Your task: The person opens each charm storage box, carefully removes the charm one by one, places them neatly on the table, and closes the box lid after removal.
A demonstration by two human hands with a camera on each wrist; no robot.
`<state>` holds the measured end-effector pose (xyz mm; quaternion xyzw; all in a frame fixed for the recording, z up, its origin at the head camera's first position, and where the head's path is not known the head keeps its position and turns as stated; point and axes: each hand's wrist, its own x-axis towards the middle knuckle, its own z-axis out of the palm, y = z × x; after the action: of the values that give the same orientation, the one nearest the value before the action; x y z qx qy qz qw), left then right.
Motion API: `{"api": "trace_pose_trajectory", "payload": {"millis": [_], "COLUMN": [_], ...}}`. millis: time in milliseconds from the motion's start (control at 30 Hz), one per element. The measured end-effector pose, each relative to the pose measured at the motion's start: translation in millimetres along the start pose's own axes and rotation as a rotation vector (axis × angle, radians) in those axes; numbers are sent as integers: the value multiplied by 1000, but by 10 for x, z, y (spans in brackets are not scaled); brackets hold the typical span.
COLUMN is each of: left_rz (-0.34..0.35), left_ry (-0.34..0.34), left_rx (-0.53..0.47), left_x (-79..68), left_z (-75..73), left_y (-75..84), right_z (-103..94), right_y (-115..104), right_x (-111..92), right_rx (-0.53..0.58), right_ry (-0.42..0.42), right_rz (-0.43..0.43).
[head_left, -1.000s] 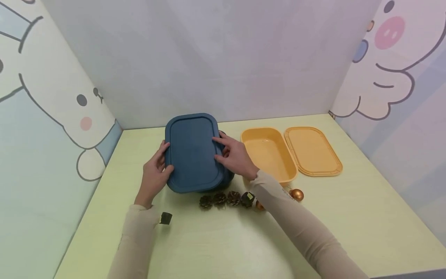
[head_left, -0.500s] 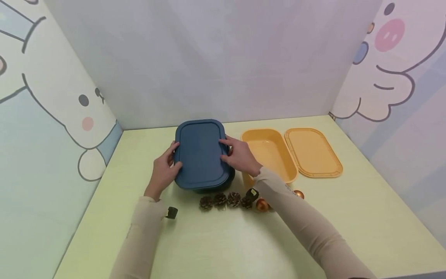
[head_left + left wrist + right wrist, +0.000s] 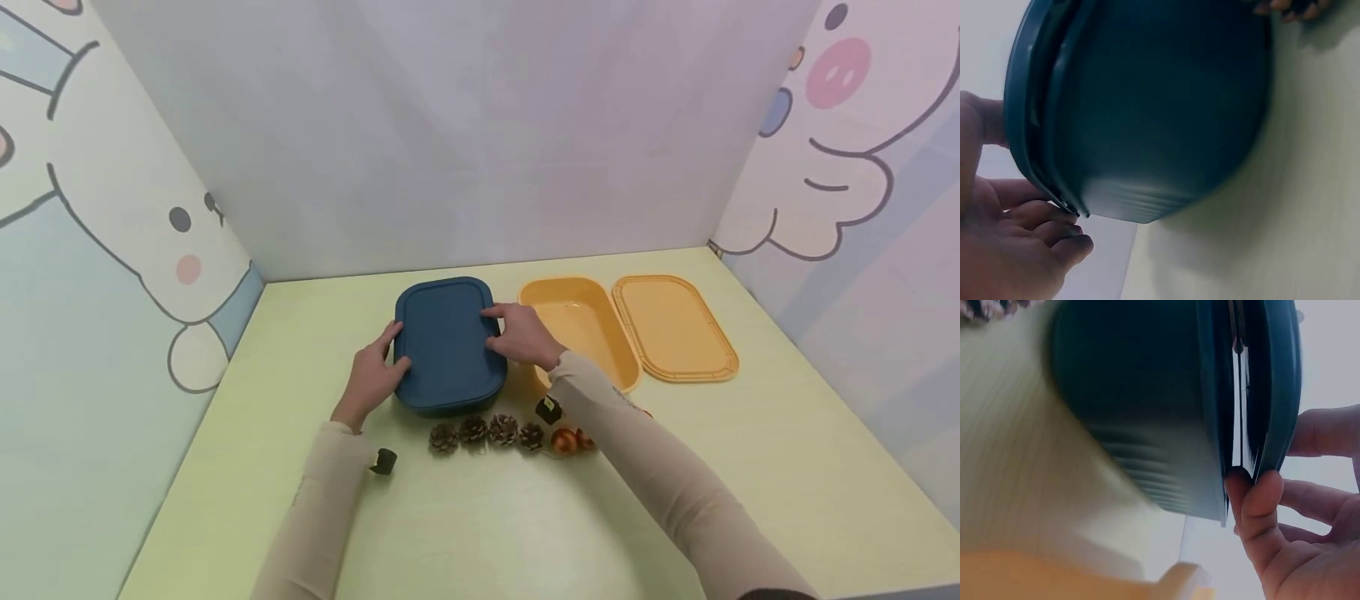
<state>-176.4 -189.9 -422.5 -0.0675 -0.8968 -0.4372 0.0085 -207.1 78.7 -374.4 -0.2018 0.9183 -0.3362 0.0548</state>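
Note:
A dark blue rectangular lid (image 3: 450, 342) lies over a matching blue container (image 3: 1160, 112) on the table. My left hand (image 3: 372, 379) grips the lid's left edge, thumb on top and other fingers at the side. On the opposite edge, my right hand (image 3: 525, 336) pinches the lid between thumb and fingers. A thin strip of light shows between lid and container rim on the right side in the right wrist view, with fingertips (image 3: 1254, 494) at that gap. On the left, the lid sits close against the rim in the left wrist view. The container's inside is hidden.
In front of the container lie several pine cones (image 3: 473, 429) in a row, with copper-coloured balls (image 3: 564, 442) to their right. An uncovered yellow container (image 3: 581, 333) stands right of the blue one, its yellow lid (image 3: 675, 327) flat beside it. White walls rise behind.
Both hands have brought the blue lid right and down onto the blue container, and it now lies nearly level over it. The yellow container and pine cones have stayed put.

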Motion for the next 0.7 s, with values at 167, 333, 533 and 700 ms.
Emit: {"api": "trace_pose_trajectory", "payload": {"millis": [167,333,533,700], "left_rz": [-12,-15,-25,-40], "left_ry": [-2,27,0,-22], "left_rx": [9,33,-10,-35], "left_x": [34,55,67,66], "left_z": [32,36,24,22], "left_y": [-9,-11,2,16], "right_z": [8,28,54,64], "right_y": [33,48,52,53], "right_x": [63,113,140,132], "right_rx": [-33,-49,-94,-94], "right_ry": [-21,-27,-23,-42], "right_rz": [28,28,29,46]}}
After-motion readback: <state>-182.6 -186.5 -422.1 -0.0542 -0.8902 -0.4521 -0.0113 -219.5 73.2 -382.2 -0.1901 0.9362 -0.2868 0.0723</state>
